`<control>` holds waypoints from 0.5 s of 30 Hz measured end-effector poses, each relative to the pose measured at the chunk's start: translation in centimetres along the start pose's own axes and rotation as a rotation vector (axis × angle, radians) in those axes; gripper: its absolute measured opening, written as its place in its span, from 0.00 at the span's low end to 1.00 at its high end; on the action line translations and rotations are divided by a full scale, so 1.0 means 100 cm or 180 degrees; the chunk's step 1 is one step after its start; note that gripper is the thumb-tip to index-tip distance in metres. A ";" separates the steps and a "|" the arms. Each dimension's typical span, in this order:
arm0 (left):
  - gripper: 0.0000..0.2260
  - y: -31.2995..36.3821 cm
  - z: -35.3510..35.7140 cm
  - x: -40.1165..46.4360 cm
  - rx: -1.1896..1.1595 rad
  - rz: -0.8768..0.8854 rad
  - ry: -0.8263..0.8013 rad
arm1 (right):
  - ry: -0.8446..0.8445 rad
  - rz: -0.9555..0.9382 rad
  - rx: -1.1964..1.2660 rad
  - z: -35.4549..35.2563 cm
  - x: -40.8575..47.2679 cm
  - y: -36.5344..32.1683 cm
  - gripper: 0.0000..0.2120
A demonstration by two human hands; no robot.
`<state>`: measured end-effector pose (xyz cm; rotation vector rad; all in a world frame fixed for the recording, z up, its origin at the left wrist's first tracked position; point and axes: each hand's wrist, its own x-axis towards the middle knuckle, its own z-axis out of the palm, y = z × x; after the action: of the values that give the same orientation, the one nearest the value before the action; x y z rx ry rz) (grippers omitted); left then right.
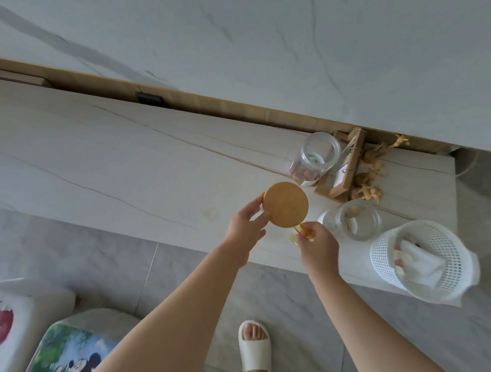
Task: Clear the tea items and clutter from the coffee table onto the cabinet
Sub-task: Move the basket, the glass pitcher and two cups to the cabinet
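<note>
Left hand point(246, 229): fingers pinch the rim of a round wooden lid point(285, 204), held over the tabletop point(120, 154).
Right hand point(318, 246): curled around a small amber item point(300, 233), too hidden to name.
Cabinet end: two glass jars point(318, 159), white basket point(424, 260) grouped together, likely the drop-off spot.

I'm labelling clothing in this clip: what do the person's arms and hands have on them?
Nothing that shows: the left hand and right hand are bare, with no gloves, rings, watch or bracelets visible. Both forearms are uncovered up to the frame's bottom edge, with no sleeve in view.
</note>
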<state>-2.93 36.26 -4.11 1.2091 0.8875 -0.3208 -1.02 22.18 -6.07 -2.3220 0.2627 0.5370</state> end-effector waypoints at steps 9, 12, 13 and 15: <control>0.18 -0.001 0.001 0.003 -0.0040 0.0087 0.0191 | -0.0062 -0.0146 0.0086 0.003 0.005 0.002 0.10; 0.17 -0.003 -0.002 -0.004 0.0087 0.0052 0.0303 | -0.0195 -0.0139 0.0062 0.003 0.000 -0.001 0.11; 0.17 -0.005 -0.003 -0.009 0.0143 0.0019 0.0315 | -0.0250 -0.0139 0.0035 0.002 -0.003 -0.003 0.12; 0.16 -0.009 -0.010 -0.020 0.0230 -0.0091 0.0346 | -0.0272 -0.0168 -0.0058 0.000 -0.013 -0.007 0.18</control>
<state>-5.24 36.35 -3.33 1.2909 0.9951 -0.3146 -1.96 22.73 -5.09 -2.3102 0.1561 0.6126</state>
